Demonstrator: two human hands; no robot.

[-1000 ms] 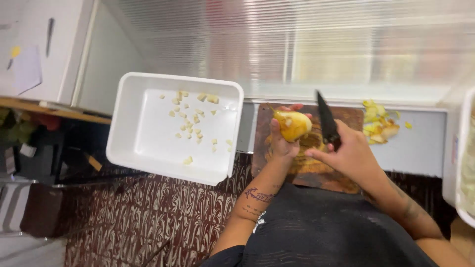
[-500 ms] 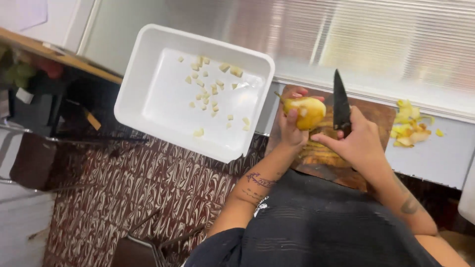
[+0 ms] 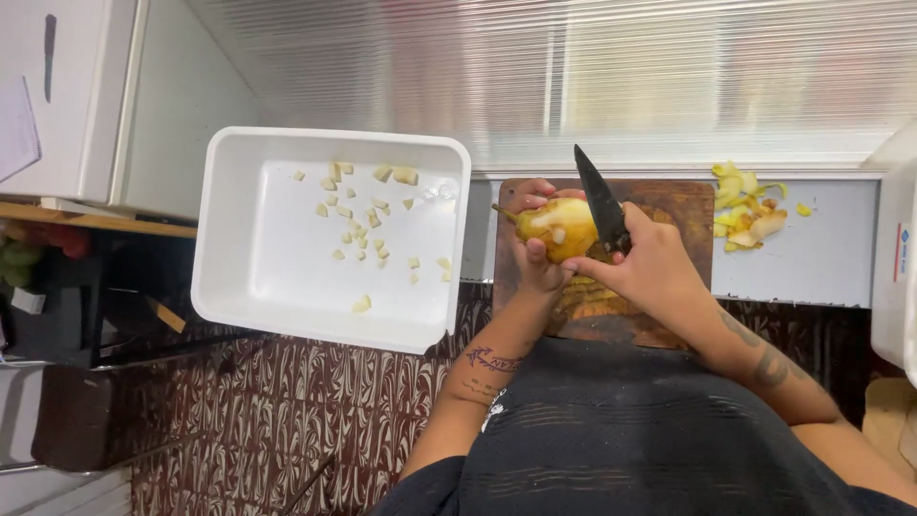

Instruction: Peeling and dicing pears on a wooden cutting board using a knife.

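Pear [image 3: 559, 227] sits over the chopping board [image 3: 669, 205], stem toward nine o'clock, left hand [image 3: 537, 263] grip wrapped around it; right hand [image 3: 654, 272], closed on the knife [image 3: 600, 205], lies at three o'clock.

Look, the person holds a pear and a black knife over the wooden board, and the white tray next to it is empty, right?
Not quite. The head view shows the white tray holds small fruit pieces. The left hand does hold the pear, and the right hand the black knife, over the wooden board.
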